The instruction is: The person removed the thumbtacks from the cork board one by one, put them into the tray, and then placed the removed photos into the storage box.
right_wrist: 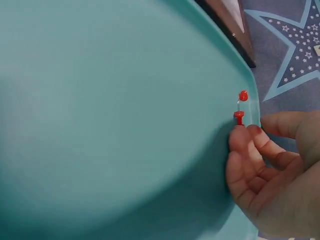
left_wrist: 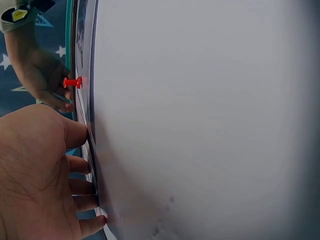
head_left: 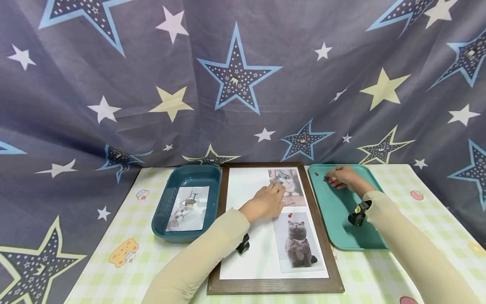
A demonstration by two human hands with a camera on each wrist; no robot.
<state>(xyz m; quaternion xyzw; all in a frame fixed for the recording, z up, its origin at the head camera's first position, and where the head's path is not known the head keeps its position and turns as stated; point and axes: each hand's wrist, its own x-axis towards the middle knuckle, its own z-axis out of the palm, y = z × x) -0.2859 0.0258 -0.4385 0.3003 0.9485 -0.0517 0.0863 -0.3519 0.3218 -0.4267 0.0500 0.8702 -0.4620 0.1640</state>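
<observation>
Pressing upper cat photo (head_left: 296, 188) on board (head_left: 243, 185) with left hand (head_left: 267, 202), straight-fingered, gripping nothing. At red pushpin (right_wrist: 239, 115) in green tray (right_wrist: 140, 105) with right hand (head_left: 343, 175) curled; can't tell if pinching. Could flick pushpin away by fumbling, skew photo by slackening.

the upper photo (head_left: 293, 188) shows a grey-and-white cat; it lies on the white board (head_left: 247, 264), at its top right corner, and is partly covered. two small red push pins (right_wrist: 243, 95) are close together in the green tray (head_left: 341, 228), near its far left corner.
</observation>
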